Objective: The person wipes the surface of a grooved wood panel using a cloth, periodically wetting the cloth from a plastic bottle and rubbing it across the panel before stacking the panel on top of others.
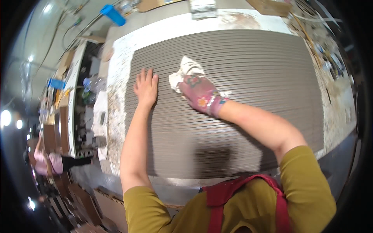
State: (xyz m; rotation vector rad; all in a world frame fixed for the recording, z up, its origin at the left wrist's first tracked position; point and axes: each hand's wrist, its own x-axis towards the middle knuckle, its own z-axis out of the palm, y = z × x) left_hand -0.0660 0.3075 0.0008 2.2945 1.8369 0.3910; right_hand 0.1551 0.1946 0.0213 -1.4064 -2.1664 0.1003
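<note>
A large grey-brown ribbed panel point(248, 66) lies flat in front of me on a white, speckled work surface point(117, 97). My left hand point(146, 88), bare, rests flat on the panel's left part with its fingers spread. Toward the middle, my right hand point(200, 93) wears a purple flowered glove and presses a crumpled white cloth point(189, 66) against the ribs. The fingers of that hand are partly hidden by the glove and the cloth.
Beyond the panel stand a blue bottle point(113, 14), a whitish stack point(203, 9) and a cardboard box point(272, 6). Tools and scraps point(330, 64) clutter the right edge. A shelf unit point(77, 97) is at left, with a person in pink point(48, 163) farther off.
</note>
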